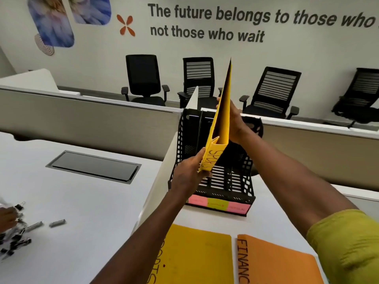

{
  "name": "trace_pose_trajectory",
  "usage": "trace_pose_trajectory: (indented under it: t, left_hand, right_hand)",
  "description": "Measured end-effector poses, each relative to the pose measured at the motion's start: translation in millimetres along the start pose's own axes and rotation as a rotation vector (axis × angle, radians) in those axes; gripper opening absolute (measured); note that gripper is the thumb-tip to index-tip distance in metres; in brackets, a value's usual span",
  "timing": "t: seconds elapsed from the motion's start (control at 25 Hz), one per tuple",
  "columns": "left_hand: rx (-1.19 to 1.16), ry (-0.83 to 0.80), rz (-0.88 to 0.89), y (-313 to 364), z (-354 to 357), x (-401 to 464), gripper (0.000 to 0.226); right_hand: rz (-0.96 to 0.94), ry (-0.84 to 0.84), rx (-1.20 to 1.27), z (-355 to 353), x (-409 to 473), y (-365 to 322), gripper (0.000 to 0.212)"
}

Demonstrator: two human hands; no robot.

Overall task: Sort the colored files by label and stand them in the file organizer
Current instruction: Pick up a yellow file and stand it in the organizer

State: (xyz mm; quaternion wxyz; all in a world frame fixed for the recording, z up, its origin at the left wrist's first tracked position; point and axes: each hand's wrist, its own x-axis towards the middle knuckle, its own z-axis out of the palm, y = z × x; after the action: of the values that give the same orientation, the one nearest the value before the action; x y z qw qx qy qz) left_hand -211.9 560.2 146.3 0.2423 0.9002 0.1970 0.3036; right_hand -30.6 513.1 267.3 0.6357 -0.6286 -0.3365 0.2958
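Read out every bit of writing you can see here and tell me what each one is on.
"The future belongs to those who" / "not those who wait": wall lettering, first line cut off at the frame edge.
"SPORTS": spine of the held yellow file.
"...ORTS", partly cut off: yellow file on the desk.
"FINANC", cut off: orange file.
Sticky labels on the organizer: too blurred to read.
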Motion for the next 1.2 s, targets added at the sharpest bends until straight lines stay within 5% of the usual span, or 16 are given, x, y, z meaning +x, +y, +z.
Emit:
trace_pose_trajectory:
  t: [0.24,0.64,0.92,1.08,1.2]
  left_hand:
    - [-0.093,0.027,-0.052,-10.1,22.2,-9.2,0.033]
    - [-0.118,-0.132,-0.139,-33.0,25.2,-16.9,0.022]
    - [0.006,-0.227,-0.144,-40.2,20.9,5.2,0.036]
    - [0.012,-0.251,-0.213,-54.2,23.1,-1.6,0.042]
    - [-0.057,-0.203,-0.254,-62.7,27.3,-6.7,0.058]
  right_hand:
    - [0.085,-0.015,-0.062,17.9,9.4,14.0,0.085]
    - [0.185,0.048,-0.072,31.7,6.1,43.4,0.067]
    - [0.294,0.067,-0.006,45.0,-26.1,77.8,0.056]
    - [0.335,0.025,0.012,54.9,-49.1,111.2,0.084]
    - [0.270,0.000,-0.004,64.5,-63.7,127.6,0.067]
